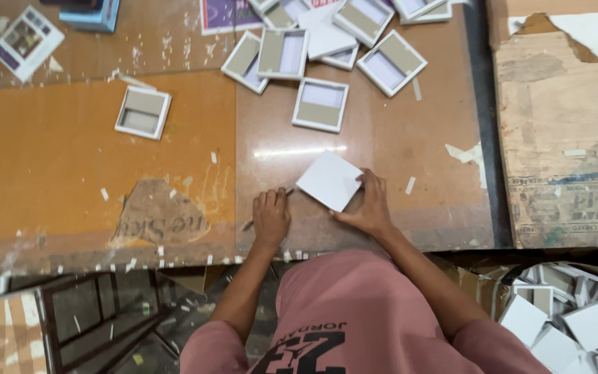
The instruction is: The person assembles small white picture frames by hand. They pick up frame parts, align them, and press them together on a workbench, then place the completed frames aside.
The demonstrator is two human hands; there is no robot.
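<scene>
Near the table's (382,138) front edge, my right hand (368,208) pins a white square card (330,180), which lies up-left of it, corners diagonal. My left hand (270,216), just left, closes on a thin stick (266,208).

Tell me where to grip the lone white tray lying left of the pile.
Take the lone white tray by its two opposite rim edges, coming straight down from above. It lies flat, open side up, apart from the pile, with bare table on every side, so its raised rim is free.

A plain white square card (329,180) lies flat, turned cornerwise, on the brown worktop (396,145); a thin tool (268,208) lies just left of it
</scene>
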